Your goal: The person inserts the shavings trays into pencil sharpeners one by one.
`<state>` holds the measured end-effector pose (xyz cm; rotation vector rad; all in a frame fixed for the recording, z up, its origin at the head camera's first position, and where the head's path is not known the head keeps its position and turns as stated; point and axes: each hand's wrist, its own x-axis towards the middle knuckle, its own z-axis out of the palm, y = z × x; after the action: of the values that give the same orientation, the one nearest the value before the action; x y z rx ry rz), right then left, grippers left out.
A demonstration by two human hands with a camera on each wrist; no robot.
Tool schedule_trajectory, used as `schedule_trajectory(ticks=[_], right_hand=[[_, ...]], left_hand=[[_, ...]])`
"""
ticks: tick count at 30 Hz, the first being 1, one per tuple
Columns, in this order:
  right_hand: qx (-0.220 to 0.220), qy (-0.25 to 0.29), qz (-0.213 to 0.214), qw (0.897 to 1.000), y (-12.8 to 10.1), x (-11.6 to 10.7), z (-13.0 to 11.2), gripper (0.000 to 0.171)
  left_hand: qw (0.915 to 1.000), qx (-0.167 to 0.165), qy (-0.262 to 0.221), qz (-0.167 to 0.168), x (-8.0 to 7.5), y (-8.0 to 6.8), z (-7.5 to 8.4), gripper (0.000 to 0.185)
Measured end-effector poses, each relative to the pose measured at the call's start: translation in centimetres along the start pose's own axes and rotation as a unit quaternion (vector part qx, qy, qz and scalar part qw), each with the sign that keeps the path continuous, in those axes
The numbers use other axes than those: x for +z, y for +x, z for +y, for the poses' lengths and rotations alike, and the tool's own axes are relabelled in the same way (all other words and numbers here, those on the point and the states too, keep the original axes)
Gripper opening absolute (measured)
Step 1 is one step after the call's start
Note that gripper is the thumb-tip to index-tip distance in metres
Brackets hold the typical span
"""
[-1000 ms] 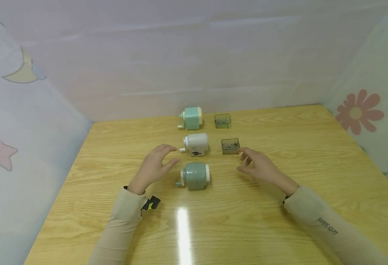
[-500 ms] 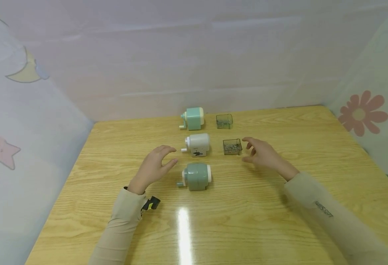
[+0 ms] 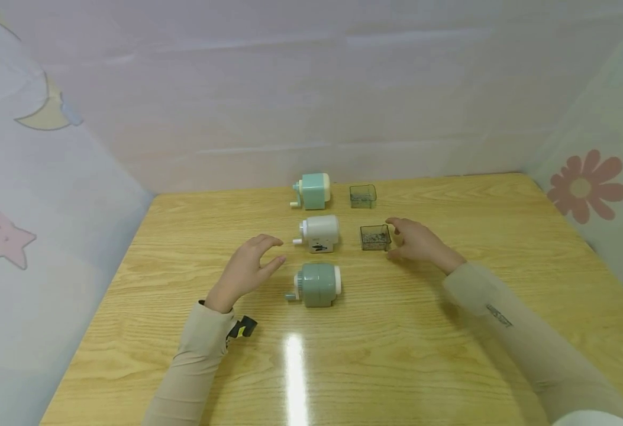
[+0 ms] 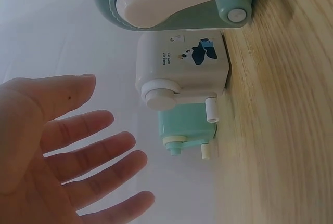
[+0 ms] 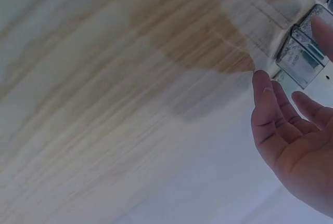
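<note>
Wooden table [image 3: 396, 355] bears three crank sharpeners in a column toward 12 o'clock. Left hand [image 3: 247, 269], fingers spread and empty, hovers at 9 o'clock of the grey-green sharpener [image 3: 318, 284]. Right hand [image 3: 417, 242], fingers relaxed, reaches the shavings-filled clear plastic drawer [image 3: 375, 237], at 3 o'clock of the white sharpener [image 3: 319, 233].
</note>
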<state>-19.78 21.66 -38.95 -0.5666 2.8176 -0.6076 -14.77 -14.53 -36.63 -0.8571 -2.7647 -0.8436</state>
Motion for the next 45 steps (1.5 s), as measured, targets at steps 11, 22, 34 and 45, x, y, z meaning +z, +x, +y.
schedule_trajectory(ticks=[11, 22, 34, 45], right_hand=[[0.001, 0.007, -0.029, 1.0, 1.1, -0.1, 0.0, 0.07], [0.006, 0.033, -0.034, 0.999, 1.3, -0.2, 0.1, 0.06], [-0.004, 0.028, -0.029, 0.999, 1.2, -0.1, 0.4, 0.06], [-0.002, 0.04, -0.028, 0.999, 1.3, 0.1, 0.4, 0.058]], left_hand=[[1.0, -0.005, 0.002, -0.004, 0.2, -0.1, -0.3, 0.032], [0.9999, -0.008, -0.01, -0.004, 0.4, 0.5, -0.7, 0.037], [0.9944, -0.029, -0.102, -0.005, 1.6, 2.2, -2.4, 0.047], [0.9886, -0.021, -0.149, -0.007, 2.9, 4.4, -3.1, 0.041]])
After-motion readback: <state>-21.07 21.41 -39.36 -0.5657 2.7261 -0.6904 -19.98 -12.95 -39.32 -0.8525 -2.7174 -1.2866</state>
